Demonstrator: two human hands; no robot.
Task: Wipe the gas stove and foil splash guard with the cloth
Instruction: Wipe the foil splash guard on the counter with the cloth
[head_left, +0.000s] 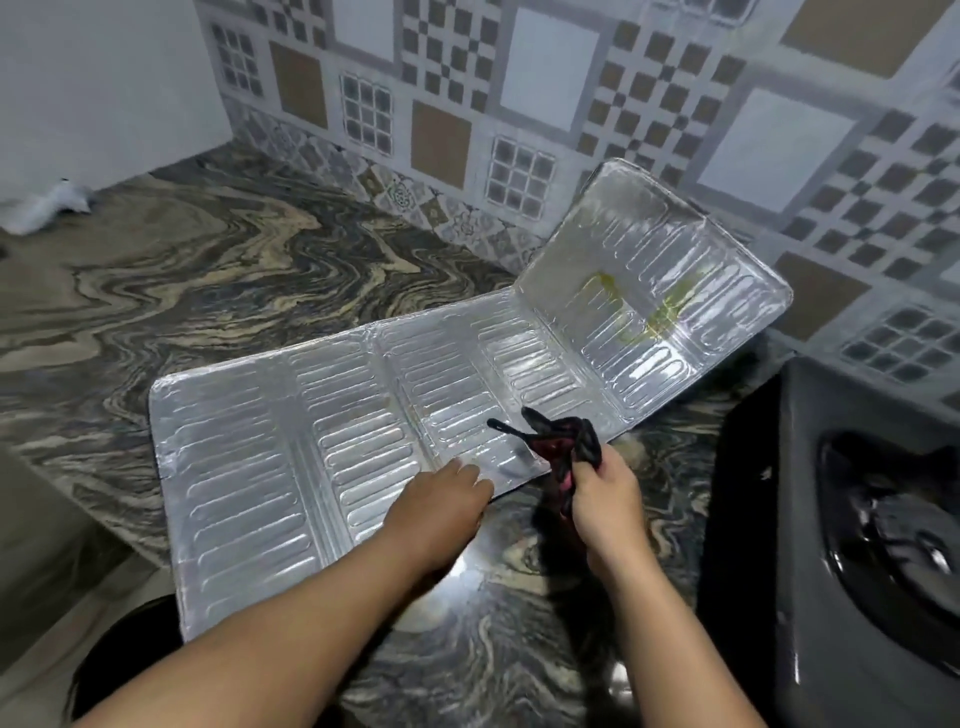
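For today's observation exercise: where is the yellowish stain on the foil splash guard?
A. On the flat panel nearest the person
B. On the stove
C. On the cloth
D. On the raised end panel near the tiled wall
D: the yellowish stain sits on the foil splash guard's tilted-up end panel beside the tiled wall.

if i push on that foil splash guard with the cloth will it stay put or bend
The foil splash guard looks thin, so it probably bends at its creases; one panel already tilts up. It likely slides on the polished counter, which may be why the left hand rests on it.
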